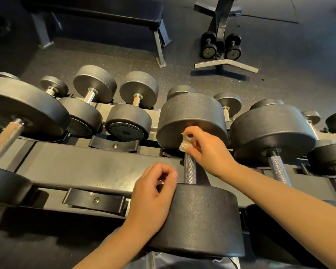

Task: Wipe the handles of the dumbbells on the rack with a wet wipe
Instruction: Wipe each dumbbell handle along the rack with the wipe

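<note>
Knurled shiny metal handle [190,168], matt pebbled rubber heads [199,220], crumpled pale cloth-like wipe [185,143], speckled rubber floor [279,61]

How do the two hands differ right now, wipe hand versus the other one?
The right hand pinches a crumpled white wet wipe at the far end of the knurled steel dumbbell handle; the left hand shows no wipe. The right hand sits against the far black weight head; the left rests on the near black weight head, fingers curled. Both work the same dumbbell.
</note>
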